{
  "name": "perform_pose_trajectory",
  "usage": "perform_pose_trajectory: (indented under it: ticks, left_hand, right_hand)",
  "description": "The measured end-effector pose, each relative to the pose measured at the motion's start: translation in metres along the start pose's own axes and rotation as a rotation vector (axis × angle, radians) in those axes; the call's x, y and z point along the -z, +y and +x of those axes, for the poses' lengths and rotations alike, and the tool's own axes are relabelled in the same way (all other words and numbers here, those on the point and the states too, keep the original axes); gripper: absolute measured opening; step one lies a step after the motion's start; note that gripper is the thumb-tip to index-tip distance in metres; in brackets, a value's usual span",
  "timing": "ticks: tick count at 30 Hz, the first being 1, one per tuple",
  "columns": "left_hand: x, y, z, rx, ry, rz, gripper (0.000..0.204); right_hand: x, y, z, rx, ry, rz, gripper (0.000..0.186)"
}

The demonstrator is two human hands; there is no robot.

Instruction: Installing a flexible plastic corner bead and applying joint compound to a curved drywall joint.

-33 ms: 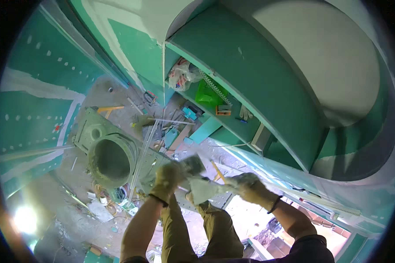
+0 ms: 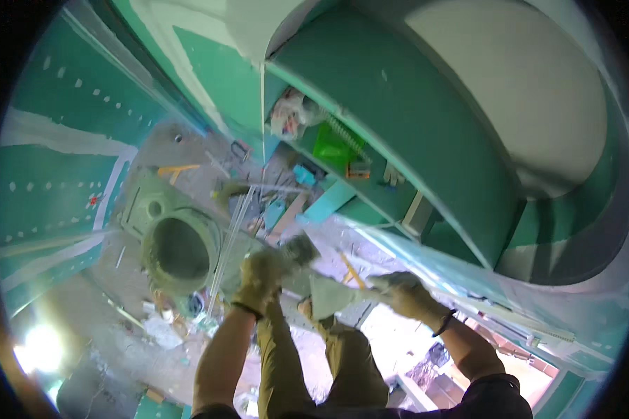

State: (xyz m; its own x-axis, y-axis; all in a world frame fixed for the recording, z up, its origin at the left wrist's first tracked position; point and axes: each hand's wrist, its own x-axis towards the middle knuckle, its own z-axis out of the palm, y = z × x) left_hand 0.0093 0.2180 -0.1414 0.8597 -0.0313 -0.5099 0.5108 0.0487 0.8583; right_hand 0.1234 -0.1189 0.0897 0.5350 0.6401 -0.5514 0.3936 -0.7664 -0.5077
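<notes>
Green drywall panels (image 2: 433, 140) with pale joint strips are seen all around, and far below a debris-strewn floor (image 2: 119, 307) is seen beside a round grey tub (image 2: 178, 251). A green bucket (image 2: 332, 146) is set on a shelf at the wall's edge. The gloved left hand (image 2: 258, 276) is closed on a putty knife (image 2: 297, 248), whose blade is laid against a plaster-covered trowel (image 2: 328, 293). That trowel is gripped at its handle by the gloved right hand (image 2: 405, 293), above the person's trousers.
</notes>
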Motion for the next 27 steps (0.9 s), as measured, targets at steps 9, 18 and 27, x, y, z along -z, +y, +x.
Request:
perform_pose_trajectory:
  ticks: [9, 18, 27]
  left_hand:
    - [0.059, 0.145, -0.025, 0.197, 0.473, -0.383, 0.022]
    - [-0.034, 0.169, -0.056, 0.122, 0.293, -0.344, 0.031]
    - [-0.124, 0.201, -0.092, 0.268, 0.251, -0.724, 0.017]
  right_hand:
    - [0.015, -0.035, -0.061, -0.377, 0.127, 1.454, 0.043]
    - [-0.02, -0.098, -0.029, -0.056, 0.095, 2.153, 0.059]
    - [-0.037, -0.098, -0.015, -0.245, 0.241, 1.506, 0.054]
